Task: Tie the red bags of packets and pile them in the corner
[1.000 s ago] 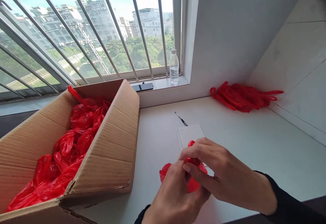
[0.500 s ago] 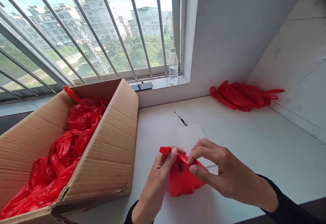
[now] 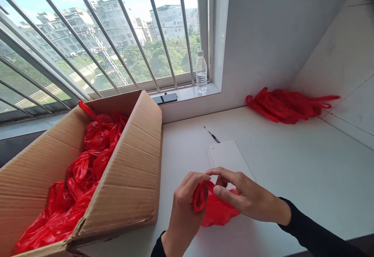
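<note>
A red plastic bag (image 3: 219, 210) is held low over the white tabletop, between my two hands. My left hand (image 3: 187, 194) is closed around its gathered top, and a handle loop hangs out beside the palm. My right hand (image 3: 239, 194) is at the bag's upper right edge. Its thumb lies on the near side, and its curled fingers are behind, with the index fingertip close to the left fingers. The far fingertips of both hands are partly hidden. What the bag contains, if anything, does not show.
At left stands a cardboard box (image 3: 128, 175) holding several red bags (image 3: 99, 136). Behind my hands lie a white paper pad (image 3: 226, 153) and a pen (image 3: 212, 135). More red bags (image 3: 286, 105) are heaped against the wall. A bottle (image 3: 201, 73) and a phone (image 3: 165, 98) rest on the sill.
My left hand has turned so that its back faces me, and a handle loop now shows beside it. My right hand has shifted slightly left, closer to the left fingers. The view has tilted slightly.
</note>
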`<action>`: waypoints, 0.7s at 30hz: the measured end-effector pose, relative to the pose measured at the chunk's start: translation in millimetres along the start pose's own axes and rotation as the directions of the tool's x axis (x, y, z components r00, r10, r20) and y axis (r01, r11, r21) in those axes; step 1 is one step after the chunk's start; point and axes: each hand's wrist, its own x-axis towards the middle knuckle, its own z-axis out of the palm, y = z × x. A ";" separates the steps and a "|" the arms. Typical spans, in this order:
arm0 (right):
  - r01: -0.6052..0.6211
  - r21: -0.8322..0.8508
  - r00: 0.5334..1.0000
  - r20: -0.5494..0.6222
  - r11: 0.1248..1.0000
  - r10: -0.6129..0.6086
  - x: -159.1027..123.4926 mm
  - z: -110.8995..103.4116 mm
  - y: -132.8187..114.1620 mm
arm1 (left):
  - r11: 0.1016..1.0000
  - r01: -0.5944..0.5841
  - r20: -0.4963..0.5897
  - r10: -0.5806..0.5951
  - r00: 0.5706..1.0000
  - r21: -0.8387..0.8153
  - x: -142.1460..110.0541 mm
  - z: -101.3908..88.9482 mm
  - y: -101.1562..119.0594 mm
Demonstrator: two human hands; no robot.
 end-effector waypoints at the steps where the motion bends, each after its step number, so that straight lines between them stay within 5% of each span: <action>1: -0.026 0.060 1.000 0.005 0.998 0.026 0.4 0.6 2.1 | 0.997 -0.071 -0.031 0.072 0.997 0.033 -1.2 3.1 -4.1; 6: -0.013 0.183 0.998 0.068 0.983 0.000 3.5 1.0 10.6 | 0.979 -0.187 -0.077 0.193 0.978 0.086 -4.1 11.1 -13.3; 10: 0.004 0.067 0.999 -0.039 0.998 -0.001 2.9 2.1 9.1 | 0.977 -0.147 0.001 0.149 0.989 0.153 -9.4 11.1 -14.2; 13: -0.029 -0.033 0.994 -0.106 0.999 0.025 -4.1 -0.1 14.3 | 0.973 -0.057 0.043 0.048 0.998 0.225 -29.9 8.4 -25.1; 16: -0.133 -0.116 0.976 -0.189 0.984 0.110 -18.4 -8.6 33.6 | 0.959 0.079 -0.039 -0.071 0.997 0.272 -70.0 1.2 -50.4; 21: -0.266 -0.120 0.932 -0.284 0.956 0.224 -38.5 -14.4 62.5 | 0.910 0.359 -0.192 -0.321 0.927 0.210 -120.0 -5.9 -78.1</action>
